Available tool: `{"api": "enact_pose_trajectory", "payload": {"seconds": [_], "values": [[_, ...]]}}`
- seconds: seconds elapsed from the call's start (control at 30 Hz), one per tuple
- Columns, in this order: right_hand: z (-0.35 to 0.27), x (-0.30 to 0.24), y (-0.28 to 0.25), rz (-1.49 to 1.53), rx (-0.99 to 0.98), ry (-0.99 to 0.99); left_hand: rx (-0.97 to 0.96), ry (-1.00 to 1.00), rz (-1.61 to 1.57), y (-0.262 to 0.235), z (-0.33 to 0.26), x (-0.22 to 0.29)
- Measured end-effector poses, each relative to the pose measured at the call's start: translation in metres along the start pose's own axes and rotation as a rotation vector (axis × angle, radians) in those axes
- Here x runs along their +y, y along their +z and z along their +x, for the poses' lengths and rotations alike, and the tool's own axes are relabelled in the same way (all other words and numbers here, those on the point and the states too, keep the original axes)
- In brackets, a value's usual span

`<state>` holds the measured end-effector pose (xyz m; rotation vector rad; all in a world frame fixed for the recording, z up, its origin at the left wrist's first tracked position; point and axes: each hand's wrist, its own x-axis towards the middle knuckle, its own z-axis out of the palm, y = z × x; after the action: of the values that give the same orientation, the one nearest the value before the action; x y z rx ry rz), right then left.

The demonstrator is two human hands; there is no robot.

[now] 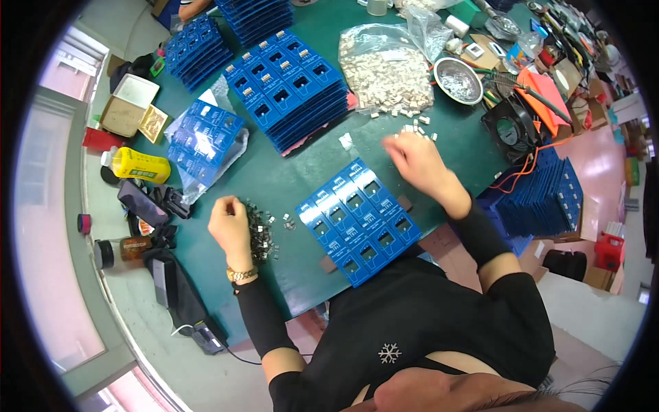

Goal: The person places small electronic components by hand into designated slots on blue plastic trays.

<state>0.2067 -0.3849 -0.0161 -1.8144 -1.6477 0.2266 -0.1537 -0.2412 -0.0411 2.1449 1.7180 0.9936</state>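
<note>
A blue circuit board panel with rectangular cutouts lies at the table's near edge, between my hands and touched by neither. My left hand is closed, its fingers curled together beside a pile of small dark metallic parts. Whatever those fingers hold, if anything, is hidden. On the other side, my right hand is over the table just in front of some loose white connectors. Its fingers are bent inward and pressed together, and I cannot make out what is in them.
Tall stacks of blue panels stand at the back. A clear bag of white connectors and a metal bowl are beyond my right hand. A black fan stands right, a yellow bottle left. More panels stand at far right.
</note>
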Motion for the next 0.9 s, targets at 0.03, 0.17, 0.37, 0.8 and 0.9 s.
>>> {"api": "enact_pose_trajectory", "payload": {"seconds": [0.03,0.17,0.37,0.8,0.9], "values": [[0.016,0.018,0.005,-0.026,0.100,-0.070,0.003,0.010,-0.082,-0.002,0.001,0.009],[0.060,0.069,0.016,-0.123,0.024,-0.146,-0.131,-0.066,-0.337,-0.011,-0.005,0.035],[0.086,0.066,0.012,-0.137,-0.157,-0.148,-0.218,-0.021,-0.440,-0.001,-0.037,0.043],[0.075,0.049,0.010,-0.033,-0.216,-0.058,-0.438,0.354,-0.162,0.013,-0.043,0.064],[0.074,0.053,0.012,-0.153,-0.212,-0.239,-0.466,0.394,-0.142,0.011,-0.044,0.065]]}}
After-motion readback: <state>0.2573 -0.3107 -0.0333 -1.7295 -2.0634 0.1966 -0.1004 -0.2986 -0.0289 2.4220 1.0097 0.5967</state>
